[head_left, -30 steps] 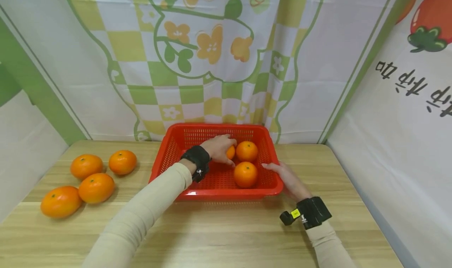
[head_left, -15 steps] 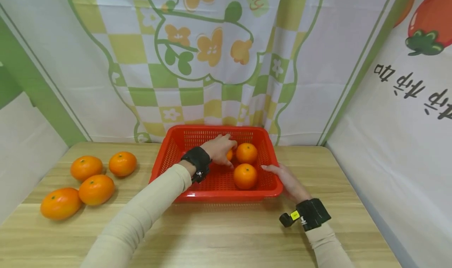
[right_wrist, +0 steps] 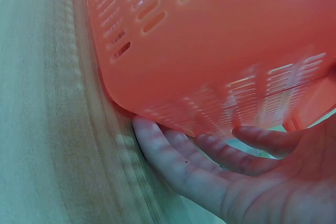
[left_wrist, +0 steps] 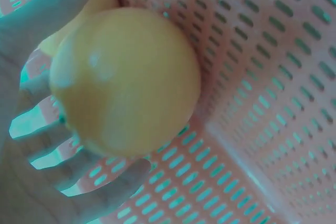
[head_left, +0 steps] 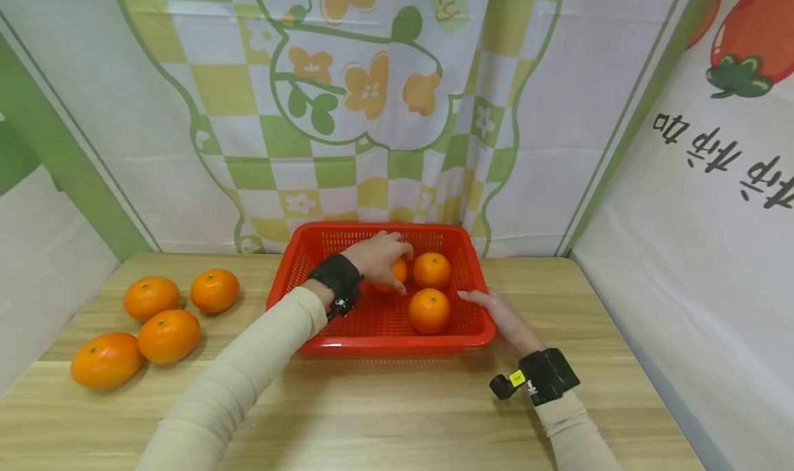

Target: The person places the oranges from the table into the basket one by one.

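Note:
A red plastic basket (head_left: 384, 347) with slotted walls stands at the back middle of the table. My left hand (head_left: 377, 257) reaches into it from above, its fingers and thumb curved around an orange (head_left: 392, 279). In the left wrist view this orange (left_wrist: 128, 82) lies in the spread of the fingers, with a second orange partly behind the thumb. Two more oranges, a rear one (head_left: 432, 270) and a front one (head_left: 430, 311), sit in the basket's right half. My right hand (head_left: 507, 319) holds the basket's right side, thumb over the rim, fingers (right_wrist: 176, 163) against the outside near the bottom.
Several oranges rest in a group at the table's left: a front one (head_left: 107, 361), one beside it (head_left: 169, 336), a rear one (head_left: 151, 298) and one to its right (head_left: 214, 290). A patterned curtain (head_left: 372, 161) hangs right behind the basket. White cloth walls flank both sides.
My left hand has shifted slightly left inside the basket, and more of the orange under it shows, a little further left. My right hand stays on the basket's side.

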A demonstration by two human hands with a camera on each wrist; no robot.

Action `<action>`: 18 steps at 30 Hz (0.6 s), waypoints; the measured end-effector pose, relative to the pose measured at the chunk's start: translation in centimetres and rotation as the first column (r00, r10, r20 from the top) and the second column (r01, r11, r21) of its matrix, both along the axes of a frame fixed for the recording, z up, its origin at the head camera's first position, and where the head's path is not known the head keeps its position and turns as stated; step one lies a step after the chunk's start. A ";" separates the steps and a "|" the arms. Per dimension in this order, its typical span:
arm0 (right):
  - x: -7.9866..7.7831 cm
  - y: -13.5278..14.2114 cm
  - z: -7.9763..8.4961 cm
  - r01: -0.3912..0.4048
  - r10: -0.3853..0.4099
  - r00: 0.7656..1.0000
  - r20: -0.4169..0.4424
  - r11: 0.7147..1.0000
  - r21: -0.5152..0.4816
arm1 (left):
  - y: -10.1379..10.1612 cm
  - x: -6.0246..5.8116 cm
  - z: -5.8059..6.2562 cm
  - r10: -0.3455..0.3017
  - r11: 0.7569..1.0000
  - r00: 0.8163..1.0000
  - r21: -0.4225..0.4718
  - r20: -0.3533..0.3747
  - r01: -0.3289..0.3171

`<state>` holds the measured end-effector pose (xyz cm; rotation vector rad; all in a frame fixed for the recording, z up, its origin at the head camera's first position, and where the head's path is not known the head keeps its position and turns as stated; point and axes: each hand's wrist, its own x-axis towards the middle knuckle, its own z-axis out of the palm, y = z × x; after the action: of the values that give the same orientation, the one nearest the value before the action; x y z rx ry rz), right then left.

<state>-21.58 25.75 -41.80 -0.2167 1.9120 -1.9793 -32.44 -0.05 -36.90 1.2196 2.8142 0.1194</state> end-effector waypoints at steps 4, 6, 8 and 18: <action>0.0 -0.1 -0.1 0.003 -0.003 1.000 0.002 1.000 -0.010 | -0.7 -0.2 0.5 -0.014 1.000 1.000 0.025 -0.006 0.014; 0.0 -0.1 -0.1 0.002 -0.002 1.000 0.001 1.000 -0.008 | -1.0 -0.3 0.8 -0.028 0.999 1.000 0.044 0.001 0.028; 0.0 -0.1 0.0 0.005 -0.005 1.000 0.005 1.000 -0.006 | -1.3 -0.3 1.2 -0.037 0.997 0.999 0.061 0.013 0.036; 0.2 -0.2 0.2 0.003 -0.003 1.000 0.015 1.000 0.001 | -3.0 -0.1 2.5 -0.040 0.994 0.999 0.107 0.022 0.037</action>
<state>-21.40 25.52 -41.64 -0.1985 1.9055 -1.9764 -32.50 -3.04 -34.42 1.2837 2.7945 0.2840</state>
